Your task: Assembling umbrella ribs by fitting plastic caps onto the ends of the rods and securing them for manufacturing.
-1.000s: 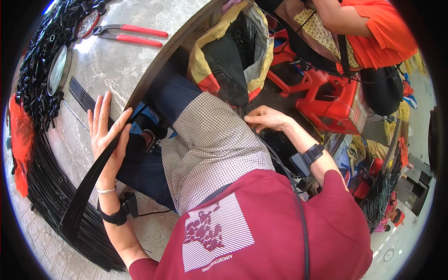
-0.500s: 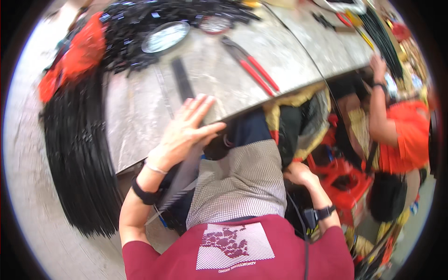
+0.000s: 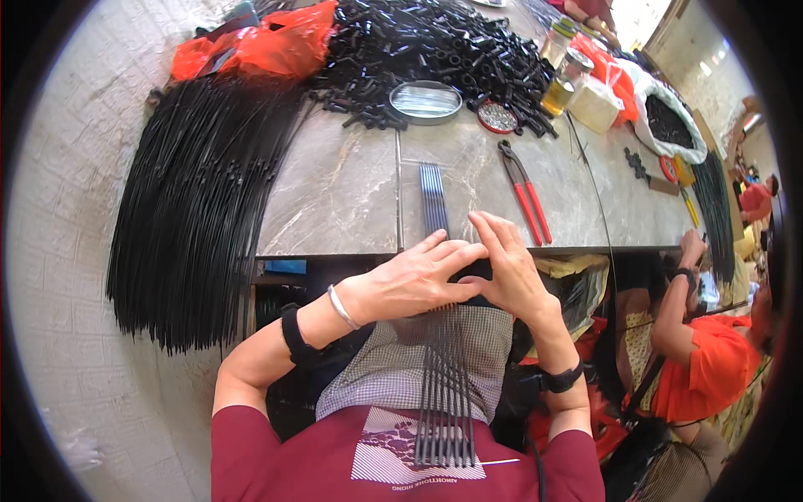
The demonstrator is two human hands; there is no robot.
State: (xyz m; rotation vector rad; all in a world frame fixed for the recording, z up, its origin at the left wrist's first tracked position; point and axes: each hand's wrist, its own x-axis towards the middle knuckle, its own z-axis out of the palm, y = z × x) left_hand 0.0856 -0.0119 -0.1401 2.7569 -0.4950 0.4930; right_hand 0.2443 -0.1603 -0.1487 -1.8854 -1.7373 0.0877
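Observation:
A flat row of several thin black rods (image 3: pixel 447 376) runs from the table top, under my hands, to over my lap. Their near ends spread slightly and look thicker. A thin white pin (image 3: pixel 500 461) sticks out sideways at those ends. My left hand (image 3: pixel 410 276) lies across the rods at the table edge, holding them down with its fingers reaching right. My right hand (image 3: pixel 512 269) is at the row's right side, fingers stretched forward and apart. Both thumbs meet over the rods. Red-handled pliers (image 3: pixel 527 197) lie right of the row.
Behind are a heap of black tube pieces (image 3: pixel 435 38), a round tin (image 3: pixel 425 102) of thin pins and a small red dish (image 3: pixel 498 117). A thick bundle of black rods (image 3: pixel 192 217) hangs over the table's left end. A person in orange (image 3: pixel 703 351) sits at right.
My right hand has come up from beside my lap to join the left at the rods. My left hand now reaches further right. The view has shifted, showing more of the table.

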